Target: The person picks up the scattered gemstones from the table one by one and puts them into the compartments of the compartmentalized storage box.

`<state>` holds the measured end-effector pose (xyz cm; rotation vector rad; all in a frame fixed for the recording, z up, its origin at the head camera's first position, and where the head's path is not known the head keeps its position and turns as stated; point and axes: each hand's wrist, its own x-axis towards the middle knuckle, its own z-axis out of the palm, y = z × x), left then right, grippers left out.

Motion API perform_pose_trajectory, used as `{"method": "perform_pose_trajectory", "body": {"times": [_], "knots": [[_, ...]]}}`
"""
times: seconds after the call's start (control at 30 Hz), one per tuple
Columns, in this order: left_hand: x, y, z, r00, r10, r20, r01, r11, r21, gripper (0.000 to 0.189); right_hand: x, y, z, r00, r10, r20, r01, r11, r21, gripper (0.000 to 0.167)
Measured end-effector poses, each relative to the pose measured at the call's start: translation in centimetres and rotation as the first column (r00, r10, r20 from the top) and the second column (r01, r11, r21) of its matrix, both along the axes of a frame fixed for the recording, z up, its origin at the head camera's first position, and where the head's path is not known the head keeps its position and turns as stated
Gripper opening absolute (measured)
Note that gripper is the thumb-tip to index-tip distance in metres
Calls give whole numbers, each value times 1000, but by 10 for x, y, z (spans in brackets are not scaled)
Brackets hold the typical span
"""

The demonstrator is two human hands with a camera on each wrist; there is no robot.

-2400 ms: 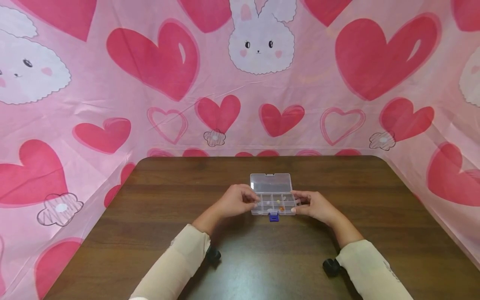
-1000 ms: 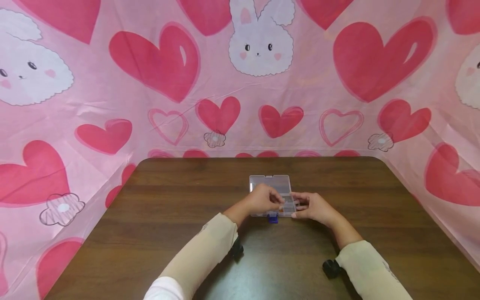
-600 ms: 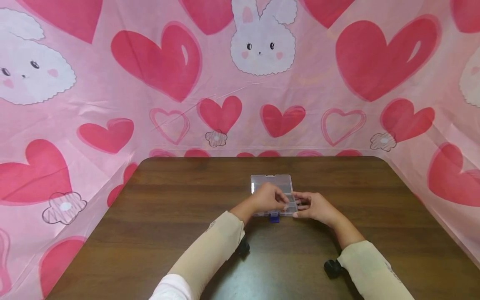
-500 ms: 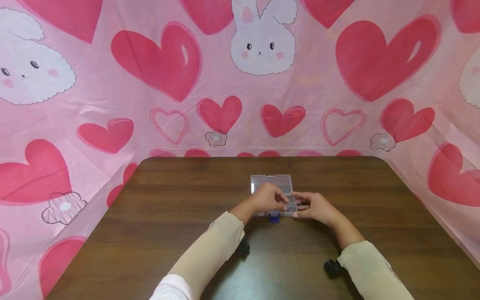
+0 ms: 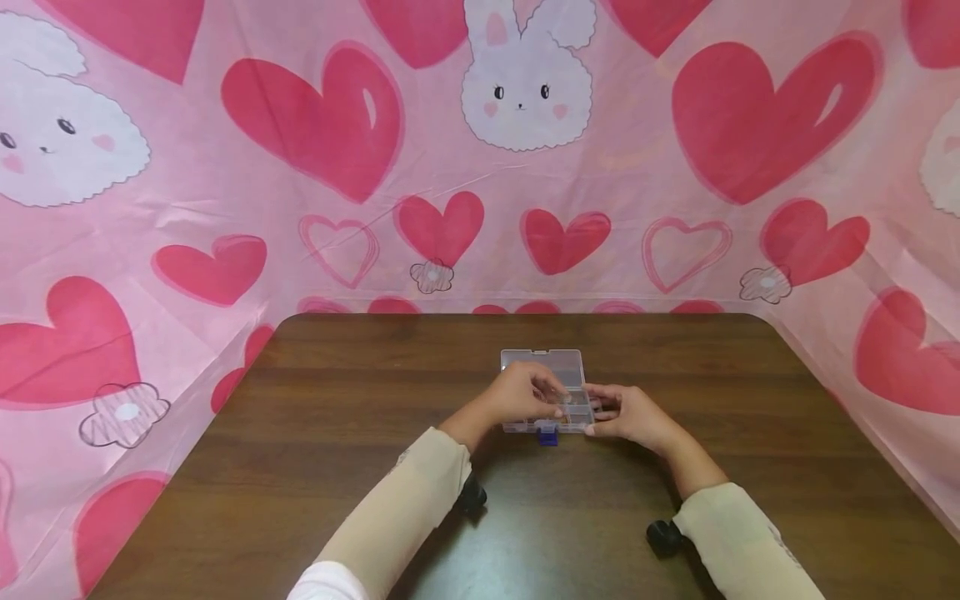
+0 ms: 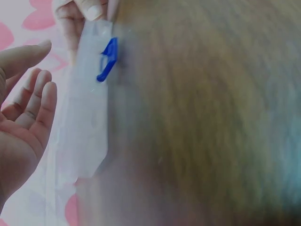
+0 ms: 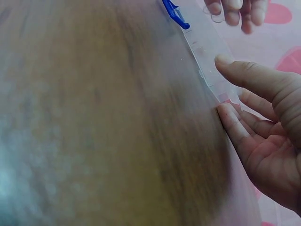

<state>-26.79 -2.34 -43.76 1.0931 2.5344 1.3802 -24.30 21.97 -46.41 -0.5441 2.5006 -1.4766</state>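
Observation:
A clear plastic compartment box point(image 5: 580, 421) stands on the table with its lid point(image 5: 551, 358) raised at the back and a blue latch point(image 5: 548, 437) hanging at the front. My left hand point(image 5: 525, 392) is over the box's middle, fingers curved down. In the right wrist view a thin, small ring point(image 7: 217, 18) shows at its fingertips, seemingly pinched there. My right hand point(image 5: 630, 417) holds the box's right end, with the thumb at the front corner and fingers along the end. Most compartments lie hidden behind my left hand; their contents are too small to tell.
The brown wooden table point(image 5: 337, 375) reaches toward a pink cloth point(image 5: 637, 167) printed with hearts and rabbits, which hangs behind and at both sides. Black wrist cameras point(image 5: 663, 537) sit below the sleeves.
My left hand has gone from the box's left compartments to its right ones, then back slightly left, uncovering part of the right compartments. The right hand and box have stayed put.

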Motion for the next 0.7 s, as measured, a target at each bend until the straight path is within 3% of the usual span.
{"method": "perform_pose_trajectory", "body": {"times": [0.23, 0.7], "knots": [[5, -22, 6, 999, 37, 23, -38, 997, 65, 26, 0, -1, -1, 1000, -14, 6, 14, 1000, 7, 73], [16, -52, -10, 997, 80, -25, -78, 994, 79, 24, -2, -2, -4, 1000, -22, -13, 23, 1000, 20, 74]]}}
